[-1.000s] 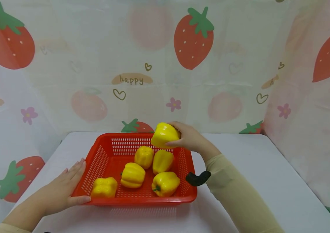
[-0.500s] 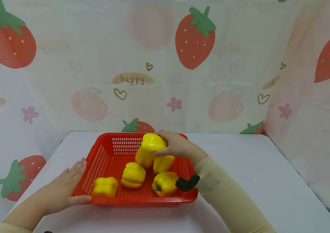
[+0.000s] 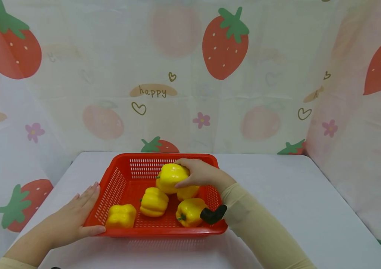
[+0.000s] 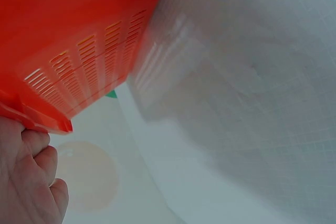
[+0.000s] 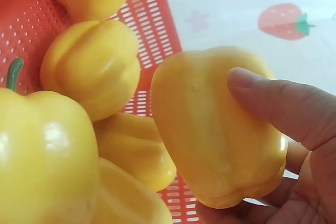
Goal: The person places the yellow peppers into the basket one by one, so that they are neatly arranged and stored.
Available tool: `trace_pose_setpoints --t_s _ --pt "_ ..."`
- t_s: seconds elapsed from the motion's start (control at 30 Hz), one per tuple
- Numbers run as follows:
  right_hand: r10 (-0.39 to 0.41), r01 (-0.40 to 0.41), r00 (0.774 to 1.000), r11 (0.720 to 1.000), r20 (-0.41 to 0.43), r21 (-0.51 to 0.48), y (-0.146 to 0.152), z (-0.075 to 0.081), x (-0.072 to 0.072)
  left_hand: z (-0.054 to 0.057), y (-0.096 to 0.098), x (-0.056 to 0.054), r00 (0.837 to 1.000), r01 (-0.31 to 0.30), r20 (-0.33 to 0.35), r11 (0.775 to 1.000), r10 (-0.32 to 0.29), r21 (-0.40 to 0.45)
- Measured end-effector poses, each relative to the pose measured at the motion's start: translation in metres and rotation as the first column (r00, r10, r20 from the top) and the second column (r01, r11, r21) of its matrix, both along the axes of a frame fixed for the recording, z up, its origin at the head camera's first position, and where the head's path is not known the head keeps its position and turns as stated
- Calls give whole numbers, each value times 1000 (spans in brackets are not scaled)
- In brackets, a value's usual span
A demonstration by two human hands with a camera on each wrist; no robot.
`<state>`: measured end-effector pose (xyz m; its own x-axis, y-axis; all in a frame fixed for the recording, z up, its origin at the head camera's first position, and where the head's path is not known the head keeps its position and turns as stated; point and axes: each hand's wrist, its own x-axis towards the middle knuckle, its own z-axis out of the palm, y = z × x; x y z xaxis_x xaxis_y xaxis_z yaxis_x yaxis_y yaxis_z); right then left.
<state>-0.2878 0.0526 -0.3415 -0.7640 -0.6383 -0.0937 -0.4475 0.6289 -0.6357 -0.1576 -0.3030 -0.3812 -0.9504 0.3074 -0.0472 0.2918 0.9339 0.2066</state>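
Observation:
My right hand (image 3: 199, 172) grips a yellow bell pepper (image 3: 171, 178) above the back part of a red plastic basket (image 3: 163, 231). In the right wrist view the thumb lies along one side of this bell pepper (image 5: 210, 124), with fingers under its other side. Several more yellow bell peppers lie in the basket, one in the front left corner (image 3: 121, 216) and another near the middle (image 3: 154, 202). Two behind the held one are partly covered by it. With its thumb over the front rim, my left hand (image 3: 71, 220) holds the basket's left corner, its fingers along the left side.
The basket stands on a white-covered table (image 3: 277, 194). Behind and beside the table hang pale sheets (image 3: 261, 48) printed with strawberries, hearts and flowers. A black strap end (image 3: 214, 215) sticks out from the right sleeve over the front right bell pepper.
My right hand has moved left and down with its bell pepper, from above the basket's back right to low over the peppers at the back. The left hand has stayed on the corner.

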Motion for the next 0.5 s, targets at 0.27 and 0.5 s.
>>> trace_pose_setpoints --t_s 0.27,0.5 --pt "16 -16 1000 1000 27 9 -1 -5 -1 1 1 1 1000 4 -6 1000 -4 -5" --pt "27 -29 998 999 53 34 -2 -8 0 0 -1 0 1000 2 -8 1000 -2 -13"
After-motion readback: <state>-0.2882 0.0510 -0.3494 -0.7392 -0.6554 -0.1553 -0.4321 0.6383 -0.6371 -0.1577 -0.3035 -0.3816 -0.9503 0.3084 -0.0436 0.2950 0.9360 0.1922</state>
